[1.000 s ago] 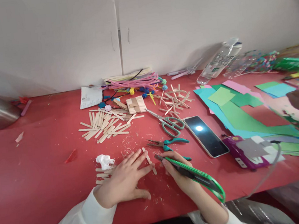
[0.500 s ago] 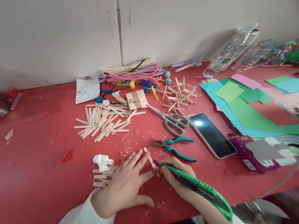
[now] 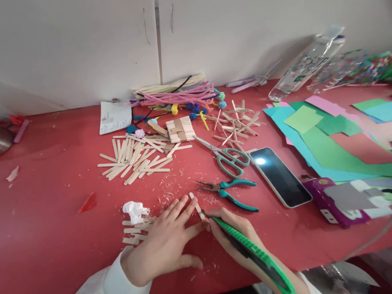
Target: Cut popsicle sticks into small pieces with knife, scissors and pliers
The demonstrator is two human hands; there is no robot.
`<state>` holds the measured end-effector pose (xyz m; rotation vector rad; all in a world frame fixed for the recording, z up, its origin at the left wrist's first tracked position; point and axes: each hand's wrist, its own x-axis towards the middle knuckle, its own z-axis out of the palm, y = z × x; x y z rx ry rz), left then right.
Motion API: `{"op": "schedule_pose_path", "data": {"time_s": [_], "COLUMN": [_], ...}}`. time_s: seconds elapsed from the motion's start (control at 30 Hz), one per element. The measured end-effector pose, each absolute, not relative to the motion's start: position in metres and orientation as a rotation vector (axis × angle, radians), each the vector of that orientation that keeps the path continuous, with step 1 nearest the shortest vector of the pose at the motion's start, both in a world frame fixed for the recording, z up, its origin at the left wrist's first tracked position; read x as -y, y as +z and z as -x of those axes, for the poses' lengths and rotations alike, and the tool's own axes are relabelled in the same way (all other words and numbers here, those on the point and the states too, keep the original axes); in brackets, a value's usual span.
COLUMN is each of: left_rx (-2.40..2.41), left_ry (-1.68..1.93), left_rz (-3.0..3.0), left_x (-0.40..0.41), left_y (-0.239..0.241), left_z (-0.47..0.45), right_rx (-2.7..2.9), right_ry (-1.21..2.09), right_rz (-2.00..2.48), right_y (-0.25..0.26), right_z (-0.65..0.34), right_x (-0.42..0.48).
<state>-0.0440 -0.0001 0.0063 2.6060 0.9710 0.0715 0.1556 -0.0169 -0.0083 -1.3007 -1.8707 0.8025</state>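
Left hand (image 3: 167, 246), fingers splayed flat, pins a craft stick (image 3: 193, 199) steady. Right hand (image 3: 235, 232) clenches a green utility knife (image 3: 257, 256), blade touching the stick.

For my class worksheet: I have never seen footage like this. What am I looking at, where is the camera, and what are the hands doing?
There is no machine here: a person works with two bare hands. The camera sits on that person's head and looks forward and down, so the arms enter from the bottom edge. The left hand lies open, fingers pressing a wooden stick onto the red table. The right hand has its grip closed on a green utility knife, tip at that stick. Further back lie a pile of sticks, scissors, pliers, a phone and coloured paper.
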Motion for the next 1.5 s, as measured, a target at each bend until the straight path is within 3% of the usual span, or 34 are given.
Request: {"op": "schedule_pose_path", "data": {"time_s": [0.73, 1.5], "left_rx": [-0.985, -0.989], "left_ry": [-0.177, -0.182], "left_rz": [-2.510, -2.465], "left_x": [-0.007, -0.007], "left_y": [0.026, 0.022], "left_z": [0.038, 0.038], "right_rx": [1.680, 1.699], "right_ry": [0.743, 0.677], "right_rz": [1.354, 1.430], "right_y": [-0.009, -0.011], "right_z": [-0.150, -0.149], "right_x": [0.026, 0.024]}}
